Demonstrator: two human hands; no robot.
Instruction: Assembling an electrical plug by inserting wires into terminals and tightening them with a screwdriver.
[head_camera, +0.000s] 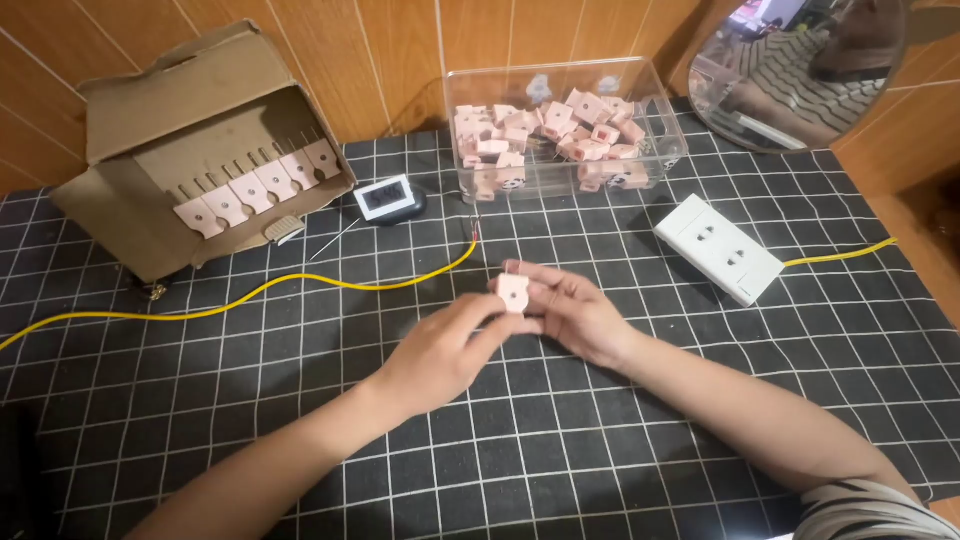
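At the middle of the black grid-patterned table cover (700, 420), both hands meet around a single pink plastic piece (514, 294) with a small hole in its face. The left hand (440, 350) has its fingers curled, the fingertips pinching the piece's lower edge; the right hand (575, 315) closes around it from the other side, thumb and fingers gripping. The piece is held just above the cover, not resting on it.

Progress, as judged from the layout: six like pieces (260, 185) stand in a row, mounted on pins inside the open cardboard box (150, 120) at far left. The clear plastic tub (565, 130) at the rear holds a loose heap of many more, so most of the stock appears unprocessed.

Also noted: a small digital timer (387, 197), a white socket block (717, 248) and a yellow cable (300, 283) running across the cover.
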